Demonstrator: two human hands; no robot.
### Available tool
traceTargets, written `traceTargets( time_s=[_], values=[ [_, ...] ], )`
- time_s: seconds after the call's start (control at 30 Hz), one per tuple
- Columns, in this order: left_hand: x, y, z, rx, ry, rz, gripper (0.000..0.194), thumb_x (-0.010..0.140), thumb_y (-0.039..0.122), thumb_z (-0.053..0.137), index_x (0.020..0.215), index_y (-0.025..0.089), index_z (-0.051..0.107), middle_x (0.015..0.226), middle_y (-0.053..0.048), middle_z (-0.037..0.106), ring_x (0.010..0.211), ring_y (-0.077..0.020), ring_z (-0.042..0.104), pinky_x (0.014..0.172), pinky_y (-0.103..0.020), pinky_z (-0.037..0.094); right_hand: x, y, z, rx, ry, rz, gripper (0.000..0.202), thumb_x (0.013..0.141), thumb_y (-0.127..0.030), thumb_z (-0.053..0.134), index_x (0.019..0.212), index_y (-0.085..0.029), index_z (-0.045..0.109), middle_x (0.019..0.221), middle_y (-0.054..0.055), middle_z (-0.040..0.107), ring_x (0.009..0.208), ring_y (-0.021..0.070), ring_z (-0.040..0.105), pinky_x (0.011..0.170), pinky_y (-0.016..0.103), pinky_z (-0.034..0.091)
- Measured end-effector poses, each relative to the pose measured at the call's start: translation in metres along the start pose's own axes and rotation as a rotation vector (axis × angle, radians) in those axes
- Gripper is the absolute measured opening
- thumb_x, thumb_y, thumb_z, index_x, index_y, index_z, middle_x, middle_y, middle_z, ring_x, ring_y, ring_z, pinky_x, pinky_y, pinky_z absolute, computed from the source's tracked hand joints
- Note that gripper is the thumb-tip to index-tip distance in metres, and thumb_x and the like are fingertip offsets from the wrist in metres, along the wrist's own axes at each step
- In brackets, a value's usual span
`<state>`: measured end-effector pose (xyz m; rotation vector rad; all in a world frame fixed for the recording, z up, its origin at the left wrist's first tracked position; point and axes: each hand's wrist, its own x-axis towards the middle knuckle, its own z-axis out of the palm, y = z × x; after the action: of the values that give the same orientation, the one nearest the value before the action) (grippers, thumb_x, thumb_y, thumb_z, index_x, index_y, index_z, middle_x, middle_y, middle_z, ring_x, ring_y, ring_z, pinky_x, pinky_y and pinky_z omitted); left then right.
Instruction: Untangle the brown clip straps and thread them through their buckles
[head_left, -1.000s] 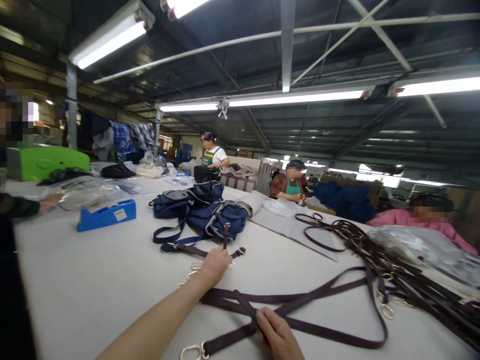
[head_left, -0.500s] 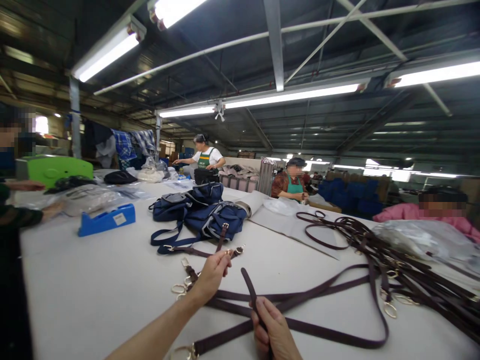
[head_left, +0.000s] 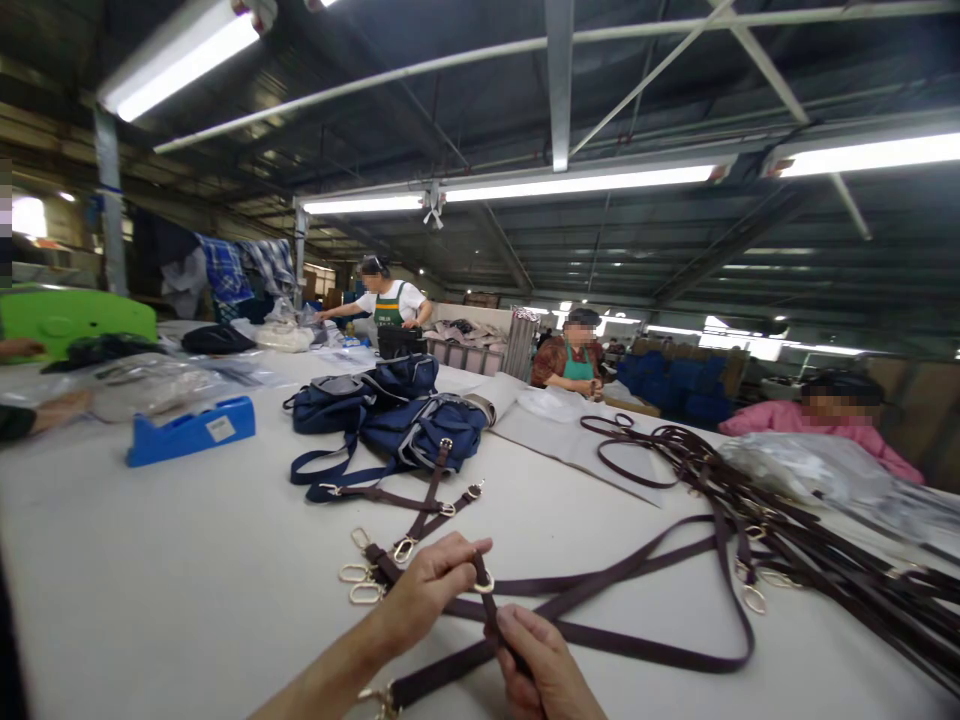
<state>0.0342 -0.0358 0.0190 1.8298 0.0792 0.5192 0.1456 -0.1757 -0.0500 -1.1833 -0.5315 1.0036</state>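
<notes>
Left hand grip: the left hand point(head_left: 427, 597) is curled nearly closed, thumb and forefinger pinched on a small gold metal ring point(head_left: 484, 581) that sits on the strap end.
Right hand grip: the right hand point(head_left: 541, 668) is closed around the free end of the dark brown flat strap point(head_left: 600, 640), thumb on top, holding that end up towards the ring.
Strap position: the strap lies on the near middle of the white table point(head_left: 165, 560); from the hands it runs right in a long loop and doubles back, with a gold clasp point(head_left: 380, 697) at its near left end.
Just beside the hands: a cluster of gold snap hooks point(head_left: 360, 580) on short brown straps lies just left of the left hand.
Further out: two navy blue fabric backpacks point(head_left: 405, 420) sit further off, left of centre, their straps trailing towards the hooks.
Right side: a heap of dark brown straps with gold rings point(head_left: 810, 540) spreads along the right, with clear plastic bags point(head_left: 802, 465) behind it.
Left side: a blue plastic tape dispenser point(head_left: 191, 430) stands far left, near a green box point(head_left: 75, 320).
People: three workers stand or sit beyond the far edge; another person's hand point(head_left: 52, 410) rests at the far left.
Risk: I judge that the ring could slip from the pinch, since only two fingertips hold it and the strap end is stiff.
Risk: the long loop could snag the heap on the right if pulled, dragging other straps along.
</notes>
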Motion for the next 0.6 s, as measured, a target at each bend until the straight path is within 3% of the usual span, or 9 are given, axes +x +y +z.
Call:
traceTargets(
  time_s=[0.07,0.17,0.23,0.3,0.37,0.43,0.5,0.6],
  values=[
    [0.000,0.002,0.000,-0.018,-0.097,-0.007,0.022,0.081,0.033,0.060,0.087,0.017,0.074,0.089,-0.002,0.058,0.091,-0.0165,0.053,0.094,-0.029,0.039,0.000,0.000,0.001,0.005,0.024,0.002,0.062,0.054,-0.072,0.078,0.076,-0.017,0.058,0.047,-0.010,0.047,0.029,-0.0015,0.019,0.030,0.016,0.009],
    [0.001,-0.002,0.007,-0.177,-0.260,-0.109,0.026,0.077,0.026,0.062,0.100,0.017,0.073,0.091,-0.002,0.066,0.089,-0.0157,0.057,0.087,-0.027,0.042,-0.001,0.001,0.008,0.038,0.118,-0.012,0.072,0.055,-0.073,0.077,0.100,-0.020,0.058,0.048,-0.011,0.046,0.033,-0.0001,0.019,0.033,0.015,0.010],
    [0.001,-0.009,0.014,-0.291,-0.289,-0.203,0.037,0.075,0.025,0.063,0.110,0.017,0.070,0.087,-0.001,0.068,0.076,-0.0122,0.055,0.072,-0.023,0.041,-0.003,0.001,0.013,0.014,0.213,-0.034,0.073,0.063,-0.077,0.068,0.109,-0.021,0.056,0.048,-0.011,0.043,0.037,0.0023,0.023,0.036,0.015,0.012],
    [0.001,-0.014,0.019,-0.361,-0.246,-0.278,0.040,0.070,0.023,0.064,0.109,0.015,0.070,0.080,-0.001,0.067,0.064,-0.0088,0.050,0.059,-0.020,0.036,-0.005,-0.001,0.017,-0.042,0.293,-0.094,0.065,0.076,-0.077,0.053,0.109,-0.022,0.056,0.054,-0.007,0.048,0.043,0.0060,0.033,0.039,0.015,0.016],
    [-0.001,-0.015,0.023,-0.372,-0.221,-0.336,0.037,0.065,0.021,0.065,0.101,0.013,0.071,0.072,0.001,0.063,0.054,-0.0068,0.044,0.052,-0.020,0.031,-0.008,-0.003,0.022,-0.115,0.355,-0.196,0.062,0.082,-0.076,0.043,0.116,-0.025,0.055,0.074,0.001,0.062,0.055,0.0112,0.048,0.041,0.018,0.026],
    [-0.004,-0.013,0.026,-0.299,-0.249,-0.321,0.026,0.062,0.017,0.060,0.085,0.012,0.072,0.065,0.001,0.059,0.052,-0.0068,0.042,0.049,-0.020,0.030,-0.013,-0.005,0.027,-0.274,0.367,-0.345,0.060,0.080,-0.071,0.053,0.122,-0.029,0.054,0.104,0.005,0.066,0.081,0.0182,0.060,0.056,0.024,0.044],
    [-0.008,-0.008,0.030,-0.190,-0.247,-0.250,0.018,0.058,0.012,0.053,0.069,0.013,0.068,0.062,0.001,0.057,0.053,-0.0081,0.044,0.049,-0.020,0.031,-0.018,-0.008,0.032,-0.512,0.286,-0.445,0.050,0.078,-0.064,0.063,0.113,-0.028,0.063,0.110,0.005,0.066,0.098,0.0228,0.059,0.078,0.029,0.048],
    [-0.011,-0.002,0.036,-0.142,-0.235,-0.302,0.010,0.056,0.015,0.051,0.060,0.015,0.060,0.053,0.003,0.052,0.045,-0.0090,0.044,0.042,-0.021,0.033,-0.023,-0.016,0.036,-0.643,0.257,-0.416,0.045,0.084,-0.066,0.053,0.091,-0.024,0.070,0.092,0.005,0.069,0.089,0.0242,0.060,0.082,0.034,0.046]
  ],
)
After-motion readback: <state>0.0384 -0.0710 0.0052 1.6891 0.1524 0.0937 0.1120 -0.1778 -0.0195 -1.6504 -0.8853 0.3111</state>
